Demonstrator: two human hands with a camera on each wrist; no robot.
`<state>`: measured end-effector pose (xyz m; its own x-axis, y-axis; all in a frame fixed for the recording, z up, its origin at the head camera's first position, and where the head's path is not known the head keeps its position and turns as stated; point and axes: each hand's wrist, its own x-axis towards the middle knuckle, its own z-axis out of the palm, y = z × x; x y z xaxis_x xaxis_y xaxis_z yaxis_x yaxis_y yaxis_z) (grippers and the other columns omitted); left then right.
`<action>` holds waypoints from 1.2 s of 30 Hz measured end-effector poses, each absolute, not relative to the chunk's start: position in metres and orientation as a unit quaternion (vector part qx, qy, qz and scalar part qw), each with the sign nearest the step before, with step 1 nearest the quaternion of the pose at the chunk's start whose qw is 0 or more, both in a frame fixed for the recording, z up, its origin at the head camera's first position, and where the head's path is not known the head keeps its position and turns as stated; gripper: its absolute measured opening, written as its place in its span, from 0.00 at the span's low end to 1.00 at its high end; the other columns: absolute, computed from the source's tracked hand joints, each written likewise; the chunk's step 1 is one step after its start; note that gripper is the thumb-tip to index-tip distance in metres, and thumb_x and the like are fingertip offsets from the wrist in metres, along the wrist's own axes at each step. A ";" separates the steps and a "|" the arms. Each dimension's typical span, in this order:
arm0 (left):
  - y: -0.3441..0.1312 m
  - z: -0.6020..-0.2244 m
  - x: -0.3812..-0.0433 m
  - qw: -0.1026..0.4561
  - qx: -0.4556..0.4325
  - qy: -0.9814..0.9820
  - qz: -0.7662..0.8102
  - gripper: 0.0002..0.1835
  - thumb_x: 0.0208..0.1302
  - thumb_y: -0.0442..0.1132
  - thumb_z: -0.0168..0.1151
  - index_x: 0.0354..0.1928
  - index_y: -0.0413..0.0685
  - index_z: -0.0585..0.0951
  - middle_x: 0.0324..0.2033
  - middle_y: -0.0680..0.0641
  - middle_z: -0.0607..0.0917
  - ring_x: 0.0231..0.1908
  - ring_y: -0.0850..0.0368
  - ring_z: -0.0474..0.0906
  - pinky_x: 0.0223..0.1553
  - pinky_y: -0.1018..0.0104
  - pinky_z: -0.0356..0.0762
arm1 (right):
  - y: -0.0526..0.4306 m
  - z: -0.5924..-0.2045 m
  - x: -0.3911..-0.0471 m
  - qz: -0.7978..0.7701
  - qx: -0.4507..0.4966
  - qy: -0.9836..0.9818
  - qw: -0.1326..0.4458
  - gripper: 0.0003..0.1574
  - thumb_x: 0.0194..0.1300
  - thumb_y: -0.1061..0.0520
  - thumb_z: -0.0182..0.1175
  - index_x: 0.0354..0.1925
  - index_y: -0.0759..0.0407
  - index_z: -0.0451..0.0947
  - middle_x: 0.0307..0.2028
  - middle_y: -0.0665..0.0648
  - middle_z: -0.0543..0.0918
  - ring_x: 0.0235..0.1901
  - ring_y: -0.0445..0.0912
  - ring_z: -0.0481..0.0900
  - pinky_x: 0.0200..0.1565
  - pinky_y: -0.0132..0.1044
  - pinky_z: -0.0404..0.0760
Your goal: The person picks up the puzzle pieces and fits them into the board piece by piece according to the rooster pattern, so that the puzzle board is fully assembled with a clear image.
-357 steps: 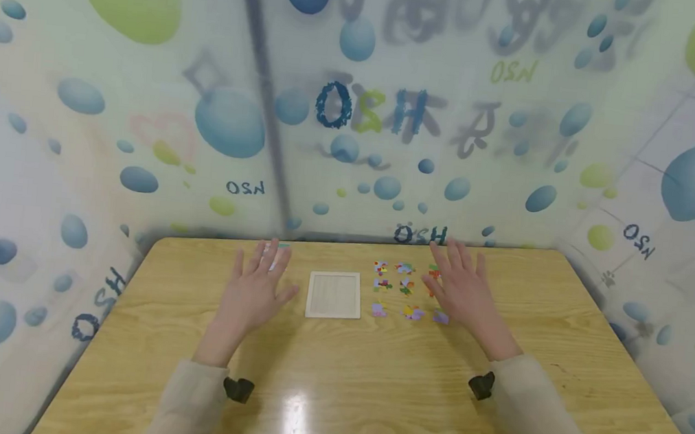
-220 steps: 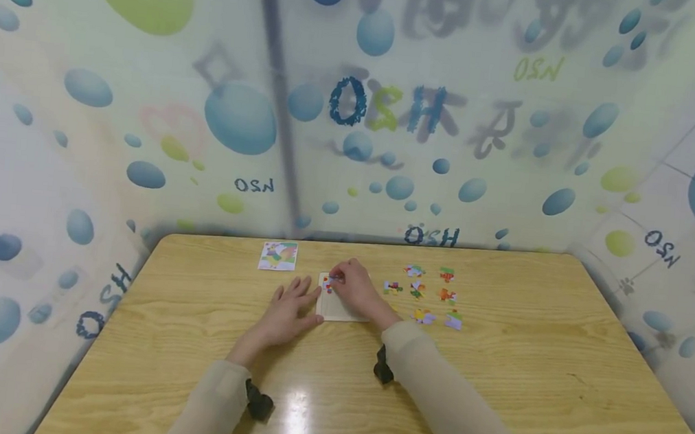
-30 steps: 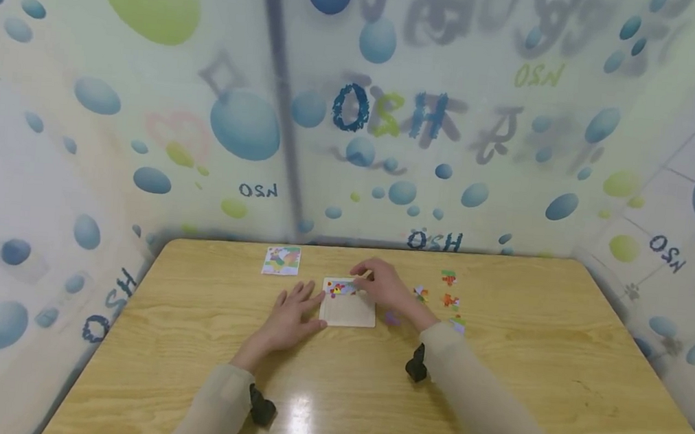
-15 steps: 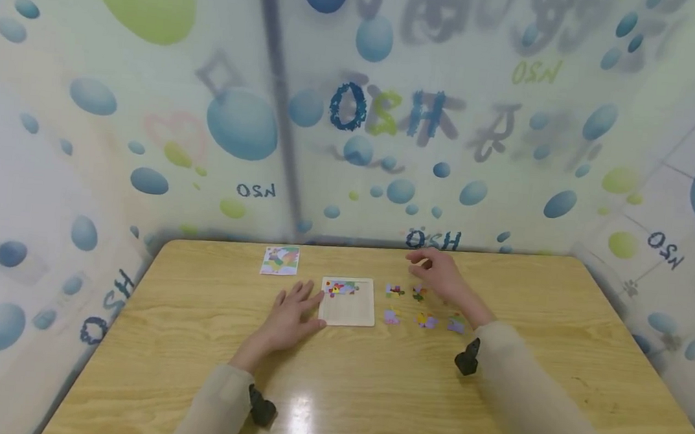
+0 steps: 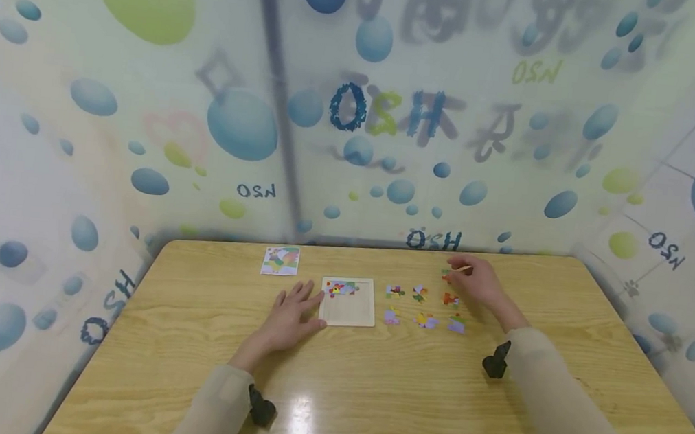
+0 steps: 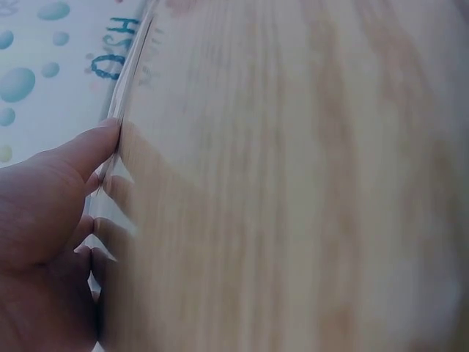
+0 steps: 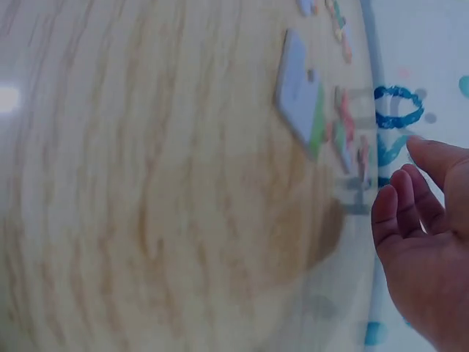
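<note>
Left of centre lies a thin, near-square printed card [image 5: 280,261]. Below it, the left hand [image 5: 286,318] rests with fingers straight and spread at the left edge of a pale, square, raised-rim tray [image 5: 351,311]. Bright puzzle pieces [image 5: 341,288] sit along the tray's upper left. Right of centre, knobbed loose pieces [image 5: 450,299] lie in rows; the right hand [image 5: 480,281] bends beside the top right one, thumb and fingertips apart. The tabletop [image 5: 369,398] is yellowish, streaked wood grain; pale walls [image 5: 398,63] bear blue and green drops.

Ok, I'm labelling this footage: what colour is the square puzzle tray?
The tray is pale cream, best seen in the head view.
</note>
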<state>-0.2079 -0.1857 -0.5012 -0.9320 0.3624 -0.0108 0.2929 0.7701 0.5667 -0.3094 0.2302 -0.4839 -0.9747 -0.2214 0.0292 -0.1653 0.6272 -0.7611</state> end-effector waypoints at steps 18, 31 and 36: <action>-0.182 -0.502 -0.207 0.061 0.177 0.938 0.291 0.34 0.73 0.49 0.63 0.75 0.40 0.68 0.78 0.32 0.55 0.78 0.33 0.43 0.74 0.33 0.34 | 0.244 -0.499 -0.314 -0.427 -0.096 0.897 0.069 0.27 0.74 0.63 0.59 0.66 0.73 0.71 0.60 0.74 0.77 0.55 0.65 0.78 0.54 0.56 0.80; -0.186 -0.498 -0.206 0.066 0.172 0.940 0.289 0.35 0.73 0.48 0.64 0.75 0.41 0.68 0.78 0.32 0.54 0.78 0.33 0.42 0.74 0.34 0.33 | 0.251 -0.501 -0.321 -0.414 -0.118 0.898 0.090 0.33 0.73 0.57 0.64 0.69 0.72 0.70 0.59 0.72 0.76 0.51 0.60 0.78 0.52 0.51 0.78; -0.186 -0.498 -0.206 0.068 0.171 0.939 0.290 0.35 0.73 0.48 0.64 0.75 0.41 0.67 0.78 0.32 0.54 0.78 0.33 0.42 0.74 0.34 0.33 | 0.248 -0.498 -0.321 -0.397 -0.140 0.903 0.088 0.30 0.74 0.59 0.62 0.67 0.73 0.71 0.59 0.73 0.74 0.50 0.61 0.77 0.51 0.53 0.79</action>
<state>-0.2060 -0.1863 -0.4975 -0.9325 0.3600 -0.0280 0.2817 0.7738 0.5673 -0.3209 0.2480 -0.4984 -0.9455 -0.3221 -0.0480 -0.1821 0.6451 -0.7421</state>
